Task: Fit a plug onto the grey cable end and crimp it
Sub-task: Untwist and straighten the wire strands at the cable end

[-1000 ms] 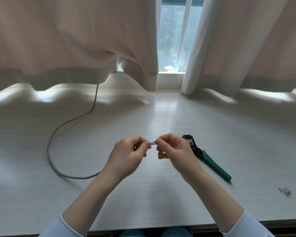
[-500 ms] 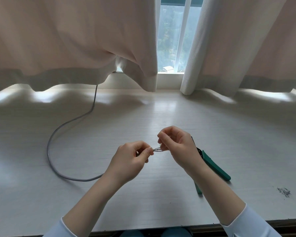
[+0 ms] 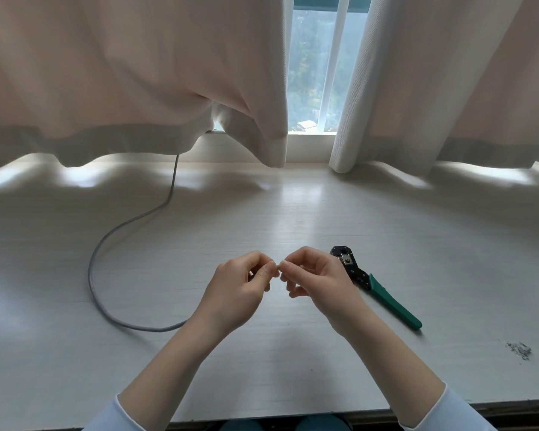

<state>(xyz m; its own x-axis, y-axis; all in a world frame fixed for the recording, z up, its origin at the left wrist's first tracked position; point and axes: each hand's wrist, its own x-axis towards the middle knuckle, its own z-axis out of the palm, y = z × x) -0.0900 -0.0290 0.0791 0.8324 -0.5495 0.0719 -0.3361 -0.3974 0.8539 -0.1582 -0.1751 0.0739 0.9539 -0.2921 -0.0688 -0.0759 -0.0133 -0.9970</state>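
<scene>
While your fingertips meet over the desk, here is where the job stands:

Left hand: your left hand (image 3: 240, 287) is curled, thumb and forefinger pinched on the end of the thin grey round cable (image 3: 106, 244); the end itself is hidden inside the pinch.

Right hand: your right hand (image 3: 311, 275) is curled too, thumb and forefinger pinched on a tiny pale piece (image 3: 279, 265) right at the left fingertips. Too small to tell whether it's the plug or bare wires.

Contact: the two pinches are touching, tip to tip, held above the desk surface.

Cable run: from under your left wrist the grey cable loops out left across the pale wood-grain desk (image 3: 293, 213), then bends back up and goes under the hem of the beige curtain (image 3: 137, 73).

Crimp tool: the black-headed crimper with green handles (image 3: 377, 287) lies flat on the desk just beside and behind your right hand, not held, nothing visibly in its head.

Scraps: a small pile of grey offcuts (image 3: 518, 349) sits well apart at the right near the desk edge; probably stripping is finished.

Done, as I judge it: end prepared, wires being lined up or fed in.

Left to do: confirm the plug is fully seated, pick up the crimper, put the plug in the head, squeeze.

Progress: roughly mid-task; crimp not yet done.
</scene>
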